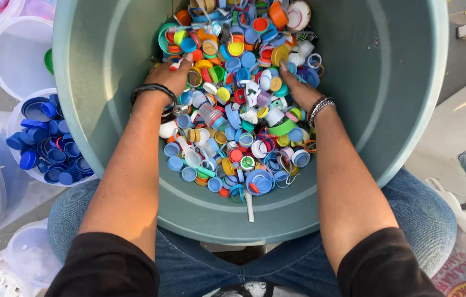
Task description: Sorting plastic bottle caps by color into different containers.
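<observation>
Two bare hands reach forward into a large grey-green tub that rests against the person's knees. The left hand, at ten o'clock of the heap, and the right hand, at two o'clock, lie open, palms down, fingers spread on mixed coloured bottle caps. At nine o'clock of the tub, a clear bucket holds blue caps.

A large grey-green plastic tub fills the frame's centre, holding mixed coloured plastic bottle caps. The left hand and right hand rest in the caps. A clear bucket of blue caps sits at left.
</observation>
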